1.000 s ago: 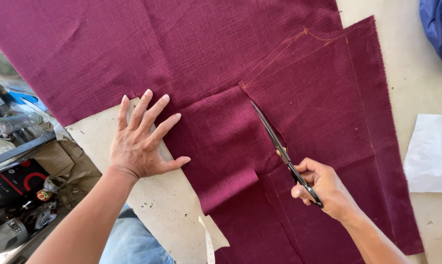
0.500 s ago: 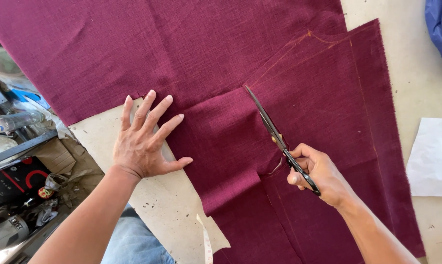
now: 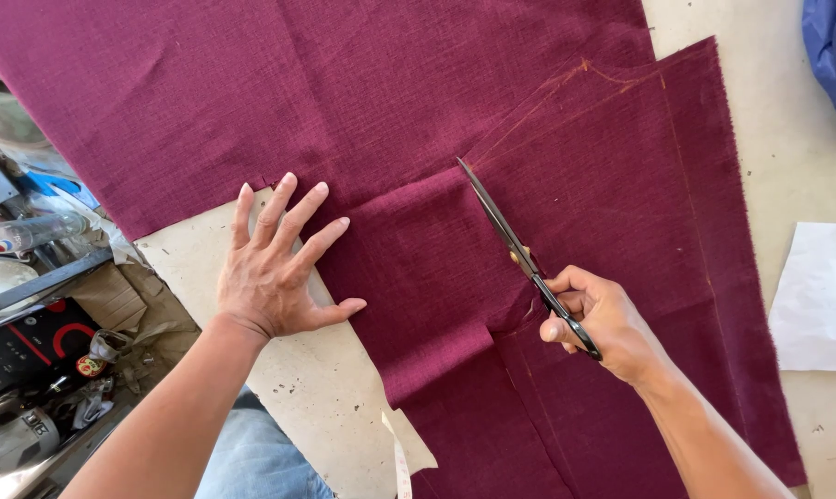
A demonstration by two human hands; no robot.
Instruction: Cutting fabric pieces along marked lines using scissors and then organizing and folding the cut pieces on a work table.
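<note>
Measuring tape [image 3: 401, 467]: white strip at the near table edge, apart from our cut.
Left hand [image 3: 274, 273]: fingers spread wide, flat on the table [image 3: 325, 397], tips pinning the cloth edge; we judge firm pressure stops creep.
Right hand [image 3: 598, 323]: closed through the scissor loops.
Scissors [image 3: 506, 236]: blades nearly shut, pointing far-left along the chalk line [image 3: 538, 106].
Maroon fabric [image 3: 344, 102]: spread mid-table to far; we keep blades low.
Paper sheet [image 3: 820, 296]: right.

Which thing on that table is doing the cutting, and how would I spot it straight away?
Start from the big maroon cloth spread over the pale table. Near its middle, the right hand grips a pair of scissors, blades pointing up and away along a faint chalk line. They are the only dark, slim metal thing lying on the fabric; the left hand just presses flat nearby.
</note>
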